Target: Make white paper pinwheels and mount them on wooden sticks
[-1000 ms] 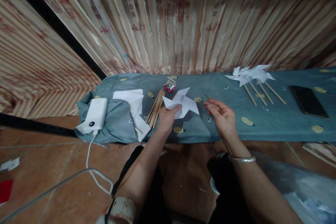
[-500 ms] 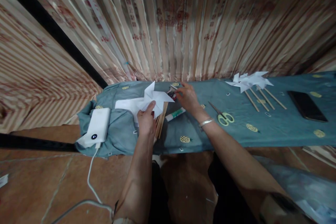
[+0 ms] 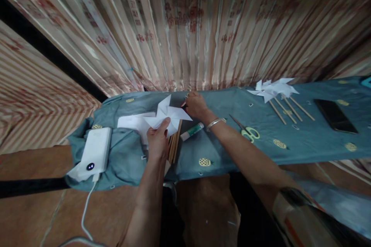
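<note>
My left hand (image 3: 157, 141) pinches a white folded-paper pinwheel (image 3: 171, 113), thumb on top, above the left part of the table. Beneath it lie white paper sheets (image 3: 131, 121) and a bundle of thin wooden sticks (image 3: 174, 147). My right hand (image 3: 197, 107) is near the table's back edge, fingers curled down over a small dark and red item that they mostly hide. What those fingers grip, I cannot make out. Just in front of the right hand lies a glue stick (image 3: 191, 132) with a green and white label.
Green-handled scissors (image 3: 247, 132) lie right of my right forearm. Farther right are several paper pinwheels (image 3: 271, 90) on sticks and a black phone (image 3: 335, 115). A white power bank (image 3: 99, 148) with a cable (image 3: 84, 216) sits at the left end. A curtain (image 3: 179, 31) hangs behind the table.
My right hand has moved down over the small dark item, covering most of it, and its fingers are more curled. The left hand still holds the pinwheel. The view has shifted slightly.
</note>
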Action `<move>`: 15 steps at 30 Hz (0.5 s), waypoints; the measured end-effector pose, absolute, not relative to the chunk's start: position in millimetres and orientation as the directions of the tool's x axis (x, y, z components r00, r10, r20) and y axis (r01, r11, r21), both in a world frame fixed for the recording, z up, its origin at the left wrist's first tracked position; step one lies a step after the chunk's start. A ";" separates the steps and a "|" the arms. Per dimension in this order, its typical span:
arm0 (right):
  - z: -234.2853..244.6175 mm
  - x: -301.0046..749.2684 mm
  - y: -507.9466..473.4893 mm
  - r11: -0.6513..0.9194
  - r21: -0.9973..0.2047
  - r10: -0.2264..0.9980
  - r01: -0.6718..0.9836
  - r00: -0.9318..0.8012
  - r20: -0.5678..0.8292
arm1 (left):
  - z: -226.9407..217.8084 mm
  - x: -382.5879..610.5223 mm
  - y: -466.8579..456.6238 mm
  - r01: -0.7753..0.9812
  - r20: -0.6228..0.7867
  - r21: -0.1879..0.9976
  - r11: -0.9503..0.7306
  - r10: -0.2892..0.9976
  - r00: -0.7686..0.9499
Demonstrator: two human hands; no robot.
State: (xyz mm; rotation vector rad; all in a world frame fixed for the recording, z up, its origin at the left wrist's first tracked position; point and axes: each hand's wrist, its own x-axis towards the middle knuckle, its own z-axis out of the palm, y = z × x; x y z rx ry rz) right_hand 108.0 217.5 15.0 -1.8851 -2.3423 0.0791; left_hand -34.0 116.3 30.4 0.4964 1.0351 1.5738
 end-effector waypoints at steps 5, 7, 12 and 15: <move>12.1 106.6 217.0 0.219 -0.129 0.974 0.967 -0.210 0.081 | 26.8 -31.7 117.9 -0.552 -0.214 0.833 0.031 0.939 -0.270; 9.9 107.2 216.7 0.225 -0.140 0.973 0.964 -0.214 0.091 | 26.0 -29.6 118.2 -0.544 -0.224 0.838 0.042 0.936 -0.273; 5.6 110.1 217.1 0.241 -0.194 0.967 0.951 -0.218 0.132 | 27.0 -24.5 117.5 -0.548 -0.242 0.835 0.060 0.933 -0.267; 5.7 111.7 217.1 0.249 -0.241 0.963 0.938 -0.215 0.160 | 28.9 -22.9 116.6 -0.542 -0.236 0.839 0.057 0.935 -0.266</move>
